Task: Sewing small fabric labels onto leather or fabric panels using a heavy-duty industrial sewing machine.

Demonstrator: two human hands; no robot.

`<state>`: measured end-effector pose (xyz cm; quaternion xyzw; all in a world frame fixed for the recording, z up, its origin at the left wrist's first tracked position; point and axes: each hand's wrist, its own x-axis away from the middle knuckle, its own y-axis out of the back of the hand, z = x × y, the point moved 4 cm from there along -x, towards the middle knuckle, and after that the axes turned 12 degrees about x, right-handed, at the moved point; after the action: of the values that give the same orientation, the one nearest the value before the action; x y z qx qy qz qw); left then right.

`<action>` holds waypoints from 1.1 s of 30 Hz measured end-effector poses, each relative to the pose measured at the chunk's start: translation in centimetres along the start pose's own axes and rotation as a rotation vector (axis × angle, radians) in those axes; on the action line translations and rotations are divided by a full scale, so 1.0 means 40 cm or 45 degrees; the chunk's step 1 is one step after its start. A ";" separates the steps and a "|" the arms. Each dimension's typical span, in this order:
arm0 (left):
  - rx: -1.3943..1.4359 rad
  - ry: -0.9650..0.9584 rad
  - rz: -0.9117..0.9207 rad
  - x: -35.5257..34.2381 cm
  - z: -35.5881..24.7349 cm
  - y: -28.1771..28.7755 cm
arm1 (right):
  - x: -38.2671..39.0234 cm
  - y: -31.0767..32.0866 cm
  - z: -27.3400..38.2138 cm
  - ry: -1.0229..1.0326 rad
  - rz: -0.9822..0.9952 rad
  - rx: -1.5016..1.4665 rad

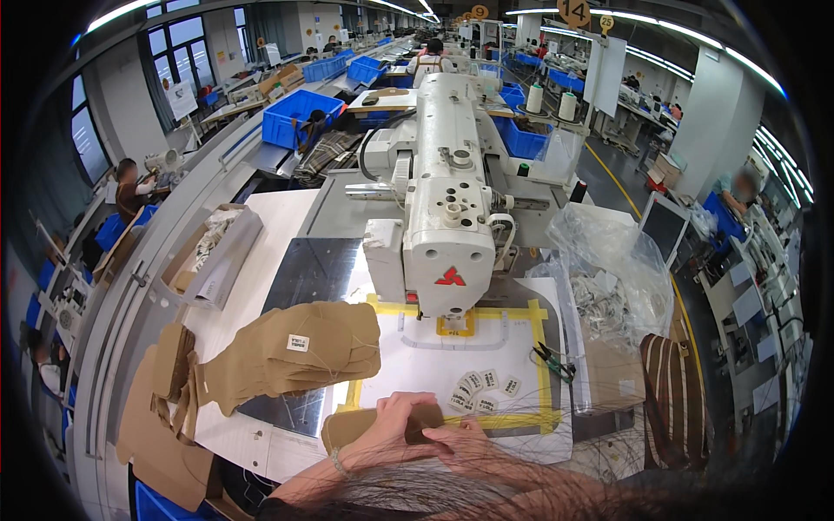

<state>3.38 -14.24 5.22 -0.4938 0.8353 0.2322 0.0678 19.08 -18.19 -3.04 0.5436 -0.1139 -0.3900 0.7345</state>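
Both my hands meet at the near edge of the sewing table. My left hand [391, 425] presses on a tan fabric piece [347, 427] lying flat there. My right hand [465, 438] touches the same piece at its right end, fingers curled on it. Just beyond my hands lie several small white labels [480, 387] on the white work plate [434, 360], which is framed by yellow tape. A stack of tan fabric pieces [295, 347] with a white tag sits to the left. The white industrial sewing machine [447, 208] stands behind.
Small green snips [553, 360] lie right of the labels. A clear plastic bag of white tags [608, 278] and a striped brown fabric [673, 399] sit at the right. A cardboard box [208, 256] and blue bins [300, 113] stand at the left and behind. Other people work farther away.
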 end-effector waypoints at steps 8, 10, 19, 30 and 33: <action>-0.357 0.431 -0.034 0.125 0.087 0.150 | 0.043 0.019 -0.042 -0.435 0.111 -0.656; -0.285 0.511 -0.142 0.164 0.086 0.182 | 0.023 0.066 -0.008 -0.139 0.024 0.088; -0.134 0.753 -0.072 0.222 0.047 0.177 | 0.023 0.066 -0.024 -0.264 0.001 -0.006; 0.034 0.422 -0.136 -0.049 0.089 0.167 | -0.058 0.240 -0.187 -0.655 -0.189 -0.032; 0.064 0.360 -0.108 -0.099 0.145 0.153 | -0.043 0.226 -0.271 -0.742 -0.288 -0.372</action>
<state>-0.56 -5.99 3.43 -0.5546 0.8204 0.1361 -0.0284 28.39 -8.35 1.29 0.3076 -0.2010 -0.6199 0.6933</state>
